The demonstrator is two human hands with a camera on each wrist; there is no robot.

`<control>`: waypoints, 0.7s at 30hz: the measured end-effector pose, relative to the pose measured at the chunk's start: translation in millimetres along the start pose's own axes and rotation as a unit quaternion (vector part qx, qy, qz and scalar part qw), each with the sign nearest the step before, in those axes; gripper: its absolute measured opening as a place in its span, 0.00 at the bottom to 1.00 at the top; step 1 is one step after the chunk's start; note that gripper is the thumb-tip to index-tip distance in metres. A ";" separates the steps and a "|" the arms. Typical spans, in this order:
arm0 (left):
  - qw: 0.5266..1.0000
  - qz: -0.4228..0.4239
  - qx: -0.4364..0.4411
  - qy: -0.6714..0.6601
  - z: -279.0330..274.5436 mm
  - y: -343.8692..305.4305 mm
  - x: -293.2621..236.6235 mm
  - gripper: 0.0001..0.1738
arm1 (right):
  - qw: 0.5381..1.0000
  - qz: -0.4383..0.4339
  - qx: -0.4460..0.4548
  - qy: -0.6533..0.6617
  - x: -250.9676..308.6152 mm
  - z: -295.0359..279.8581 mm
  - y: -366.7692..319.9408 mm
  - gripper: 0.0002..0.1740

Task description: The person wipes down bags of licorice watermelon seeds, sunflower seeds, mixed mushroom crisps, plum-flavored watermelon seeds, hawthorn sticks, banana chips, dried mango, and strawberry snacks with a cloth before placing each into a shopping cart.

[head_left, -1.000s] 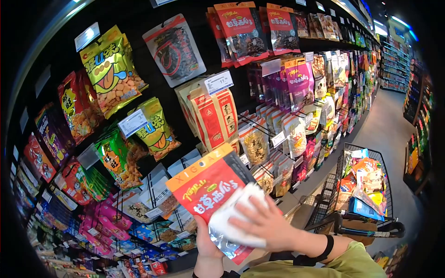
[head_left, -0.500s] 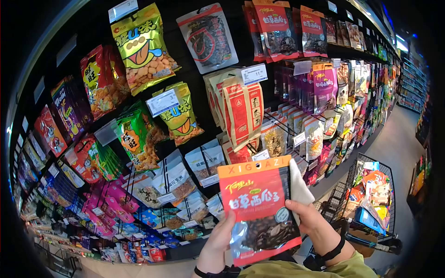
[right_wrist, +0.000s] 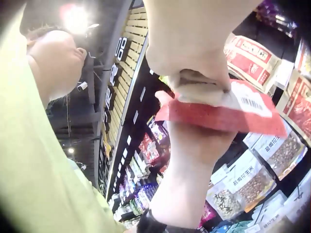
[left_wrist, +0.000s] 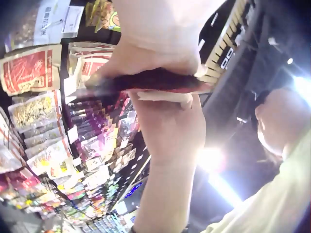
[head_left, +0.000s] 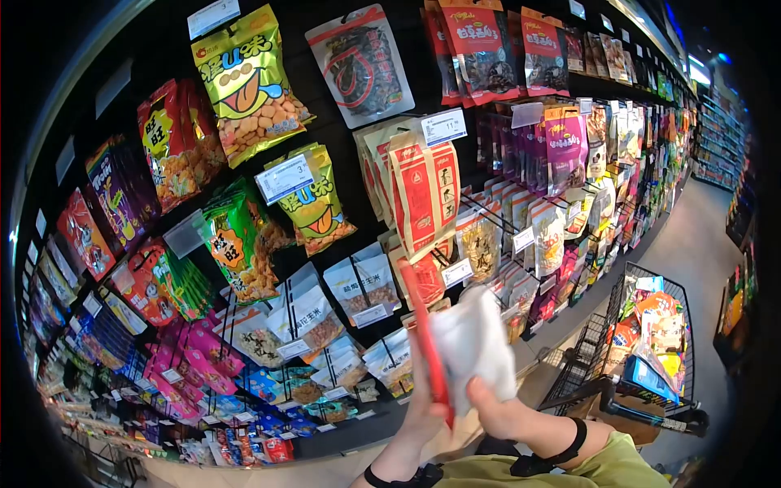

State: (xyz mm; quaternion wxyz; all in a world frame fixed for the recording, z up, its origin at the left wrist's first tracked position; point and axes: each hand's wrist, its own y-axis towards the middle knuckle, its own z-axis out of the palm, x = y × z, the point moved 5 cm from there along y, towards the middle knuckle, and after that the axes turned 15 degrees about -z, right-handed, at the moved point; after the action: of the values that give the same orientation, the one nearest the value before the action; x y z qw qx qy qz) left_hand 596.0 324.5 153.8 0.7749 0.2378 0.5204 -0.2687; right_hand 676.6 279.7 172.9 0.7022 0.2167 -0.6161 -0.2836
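A red snack packet [head_left: 429, 350] is seen nearly edge-on in the head view, gripped low down by my left hand [head_left: 421, 423]. Against its right side, my right hand [head_left: 498, 413] pinches a white cloth [head_left: 482, 337], thumb over it. In the right wrist view, the packet [right_wrist: 218, 118] shows a barcode label [right_wrist: 250, 99], and the cloth [right_wrist: 201, 94] lies between it and my right hand [right_wrist: 192, 43]. The left wrist view has the packet [left_wrist: 194, 88] between my left hand [left_wrist: 160, 36] above and my right hand [left_wrist: 170, 126] below.
Snack bags hang on hooks along the shelf wall, including a yellow bag [head_left: 250, 85] and a red-and-tan bag [head_left: 423, 195]. A wire cart [head_left: 691, 325] holding several packages [head_left: 661, 321] stands at the right, beside the aisle floor [head_left: 700, 215].
The packet has turned from facing the head camera to nearly edge-on. The cloth, first rubbed on its printed front, then mostly hidden behind it, now shows broadly on the right with my right hand.
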 end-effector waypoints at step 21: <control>0.876 0.027 0.179 -0.447 -59.0 -5.5 29.8 0.48 | 0.728 -0.123 0.237 -0.631 15.5 1.4 49.3 0.33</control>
State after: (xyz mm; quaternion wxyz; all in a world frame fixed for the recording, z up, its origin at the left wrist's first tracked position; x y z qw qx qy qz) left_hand 561.7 353.7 105.2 0.8759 0.2413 0.0550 -0.4142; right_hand 682.9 306.1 216.8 0.0366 0.2210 -0.9324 -0.2835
